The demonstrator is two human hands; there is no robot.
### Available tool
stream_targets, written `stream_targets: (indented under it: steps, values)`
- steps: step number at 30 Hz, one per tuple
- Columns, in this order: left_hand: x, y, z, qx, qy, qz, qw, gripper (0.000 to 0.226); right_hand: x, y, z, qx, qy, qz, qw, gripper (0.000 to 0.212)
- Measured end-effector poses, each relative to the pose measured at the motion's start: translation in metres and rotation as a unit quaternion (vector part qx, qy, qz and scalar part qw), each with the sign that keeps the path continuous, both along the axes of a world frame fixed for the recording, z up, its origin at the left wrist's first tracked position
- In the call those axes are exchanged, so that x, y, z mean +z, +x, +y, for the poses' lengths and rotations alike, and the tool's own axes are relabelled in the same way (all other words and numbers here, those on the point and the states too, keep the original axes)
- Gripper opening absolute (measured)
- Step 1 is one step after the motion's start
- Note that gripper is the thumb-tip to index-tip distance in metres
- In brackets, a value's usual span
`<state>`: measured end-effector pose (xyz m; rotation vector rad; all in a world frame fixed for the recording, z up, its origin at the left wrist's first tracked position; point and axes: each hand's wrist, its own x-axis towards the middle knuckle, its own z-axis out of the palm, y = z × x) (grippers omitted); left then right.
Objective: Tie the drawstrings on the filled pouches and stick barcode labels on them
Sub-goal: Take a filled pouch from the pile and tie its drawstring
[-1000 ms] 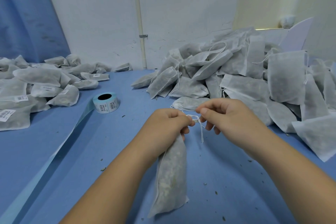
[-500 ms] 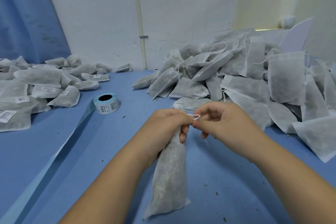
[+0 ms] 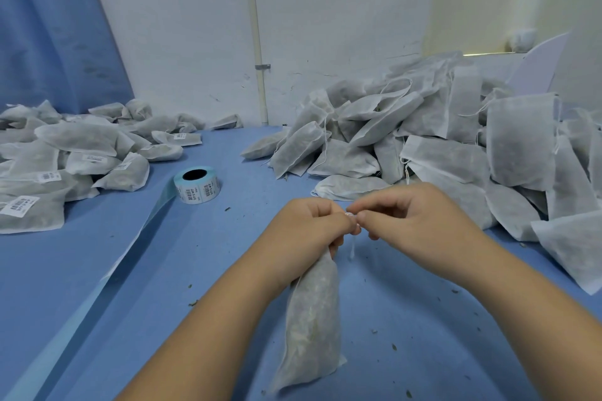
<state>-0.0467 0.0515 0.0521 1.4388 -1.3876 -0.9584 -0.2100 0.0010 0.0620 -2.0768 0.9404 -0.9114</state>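
Near: filled pouch [image 3: 311,319] hangs down to the table [image 3: 97,270], neck gripped in the curled left hand [image 3: 309,225]. Right hand [image 3: 413,225] pinches the drawstring [image 3: 352,247]. The loop open a second ago is now small and the hands touch, so the knot is probably being cinched. Label not yet on. Mid left: label roll [image 3: 197,185]. Far: labelled pile [image 3: 65,166] left, untied heap [image 3: 456,146] right

bare left grip [image 3: 311,226] and bare right grip [image 3: 415,221] — forearms bare to the frame's edge.
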Motion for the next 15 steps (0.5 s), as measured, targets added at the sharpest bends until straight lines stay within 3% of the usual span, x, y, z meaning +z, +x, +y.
stream_targets:
  steps: [8,15]
  values:
    - [-0.0017,-0.0023,-0.0013,0.007,-0.012,-0.031,0.999,0.02,0.0009,0.0011,0.0006,-0.008,0.037,0.044,0.998,0.022]
    - [-0.0019,-0.0026,-0.0013,0.004,-0.02,-0.032,0.999,0.024,0.005,0.0003,-0.0005,0.0,0.164,-0.027,0.986,0.018]
